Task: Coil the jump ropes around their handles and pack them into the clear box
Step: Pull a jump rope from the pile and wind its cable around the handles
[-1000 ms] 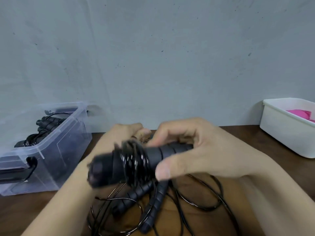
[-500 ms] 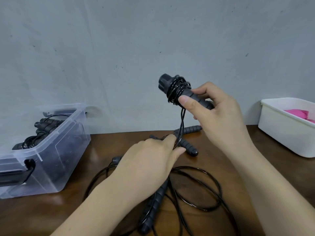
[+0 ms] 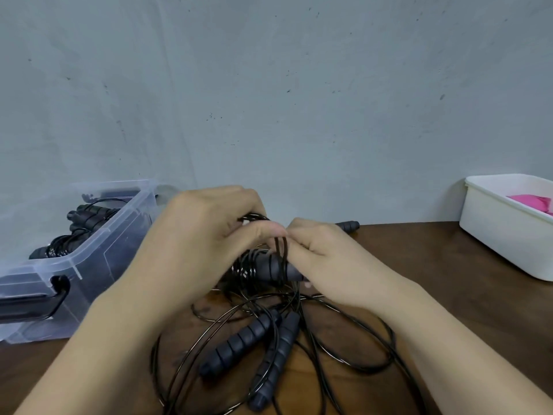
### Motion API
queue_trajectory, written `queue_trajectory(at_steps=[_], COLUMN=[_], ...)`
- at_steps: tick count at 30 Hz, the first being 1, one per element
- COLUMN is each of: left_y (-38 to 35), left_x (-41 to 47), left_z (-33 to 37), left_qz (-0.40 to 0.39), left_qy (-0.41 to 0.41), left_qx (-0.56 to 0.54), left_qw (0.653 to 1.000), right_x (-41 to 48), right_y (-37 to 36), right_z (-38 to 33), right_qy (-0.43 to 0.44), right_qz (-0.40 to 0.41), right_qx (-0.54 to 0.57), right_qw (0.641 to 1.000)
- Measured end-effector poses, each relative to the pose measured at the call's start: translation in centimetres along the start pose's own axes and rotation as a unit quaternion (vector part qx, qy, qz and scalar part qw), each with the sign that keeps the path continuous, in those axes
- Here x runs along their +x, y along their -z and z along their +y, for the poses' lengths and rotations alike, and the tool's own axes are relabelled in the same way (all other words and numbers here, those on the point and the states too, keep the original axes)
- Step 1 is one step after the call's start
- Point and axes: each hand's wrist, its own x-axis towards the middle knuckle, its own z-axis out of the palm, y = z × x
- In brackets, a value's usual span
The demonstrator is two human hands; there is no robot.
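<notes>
Over the middle of the table both hands meet on a black jump rope handle [image 3: 269, 269] with thin black cord wound around it. My right hand [image 3: 326, 265] grips the handle's right end. My left hand [image 3: 203, 235] pinches the cord above the handle, thumb against fingers. Two more ribbed handles [image 3: 239, 342] lie below on the table among loose loops of black cord [image 3: 359, 357]. Another handle end [image 3: 348, 226] pokes out behind my right hand. The clear box [image 3: 89, 259] stands at the left with coiled black ropes [image 3: 80, 223] inside.
A white tub [image 3: 505, 241] holding something pink [image 3: 532, 202] stands at the table's right edge. A grey wall rises right behind the brown table [image 3: 449, 295]. The clear box has a black latch handle [image 3: 33, 301] on its near side.
The right hand has brought the wound handle down from raised height to just above the table. The left hand has risen from the table to meet it and pinches the cord.
</notes>
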Motion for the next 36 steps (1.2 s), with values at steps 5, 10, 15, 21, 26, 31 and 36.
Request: queue_trajectory(at_steps=[5,10,15,21,26,31,36], left_y=[1.3,1.1,-1.2,-3.8,-4.8,-3.8,-1.3], left_x=[0.1,0.1,-0.6,-0.6,-0.9,-1.0,-0.7], left_z=[-1.0,-2.8,-2.4,0.4,1.9,3.9,4.2], left_qz=[0.02,0.005,-0.044,-0.069,-0.164,-0.187,-0.113], left_qy=[0.053,0.079,0.152,0.113,0.073,0.019,-0.03], left_qx=[-0.08,-0.134,-0.213,-0.111,-0.034,0.001,0.026], left_qw=[0.995,0.988,0.964,0.985,0.983,0.982,0.993], right_x=[-1.7,-3.1,-3.7,-2.8,-2.2,-1.4,-0.5], right_y=[1.4,3.8,5.1,6.0,5.9,5.6,4.1], right_z=[-2.5,-4.8,-5.5,-4.6,-3.5,-1.7,-0.8], right_qy=[-0.032,-0.016,0.049,0.034,0.034,0.046,0.058], right_qz=[-0.082,-0.053,-0.011,0.165,0.299,0.362,0.306], right_qx=[0.079,0.15,0.246,0.333,0.197,-0.022,-0.13], right_qw=[0.993,0.987,0.968,0.928,0.933,0.931,0.941])
